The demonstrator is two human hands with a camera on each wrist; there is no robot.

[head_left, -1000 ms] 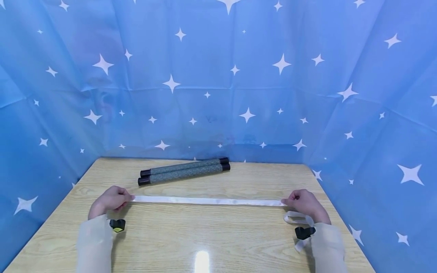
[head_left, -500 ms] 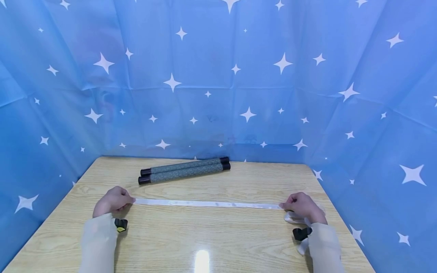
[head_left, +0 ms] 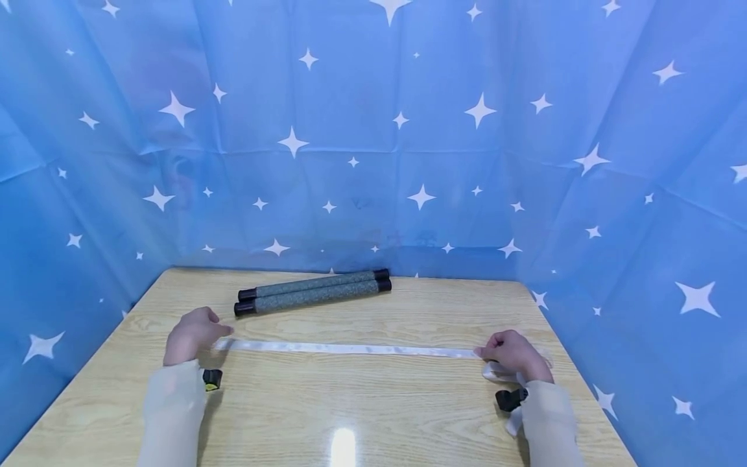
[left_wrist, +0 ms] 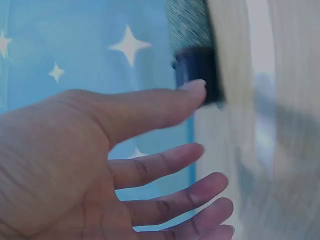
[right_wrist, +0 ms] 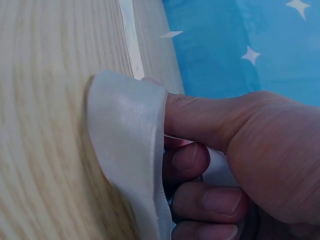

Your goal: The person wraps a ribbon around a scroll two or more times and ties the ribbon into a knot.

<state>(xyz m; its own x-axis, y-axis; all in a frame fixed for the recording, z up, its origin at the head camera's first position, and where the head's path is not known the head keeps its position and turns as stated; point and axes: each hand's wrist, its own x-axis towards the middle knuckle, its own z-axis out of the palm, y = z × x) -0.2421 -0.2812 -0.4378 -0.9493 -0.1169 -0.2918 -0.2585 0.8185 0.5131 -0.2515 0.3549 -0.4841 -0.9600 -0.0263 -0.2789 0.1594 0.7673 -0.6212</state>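
Note:
A white satin ribbon [head_left: 350,349] lies stretched across the wooden table, left to right. My left hand [head_left: 195,334] is over its left end, off the ribbon. In the left wrist view its thumb and fingers [left_wrist: 165,162] are spread, holding nothing. At the other end, my right hand [head_left: 513,353] pinches the ribbon between thumb and curled fingers. A loop of the ribbon [right_wrist: 125,115] hangs beside those fingers in the right wrist view, and its loose tail trails under the wrist. Two rolled scrolls [head_left: 318,296], grey-green with dark end caps, lie side by side behind the ribbon.
The pale wooden table [head_left: 327,402] ends at the back against a blue curtain [head_left: 362,130] with white stars, which also closes off both sides. A black wrist camera [head_left: 213,379] sits at the left cuff, another black camera [head_left: 511,399] at the right.
My left hand has let go of the ribbon's left end, lifted slightly and moved a little right. My right hand has shifted slightly left, still pinching the ribbon. The scrolls have stayed put.

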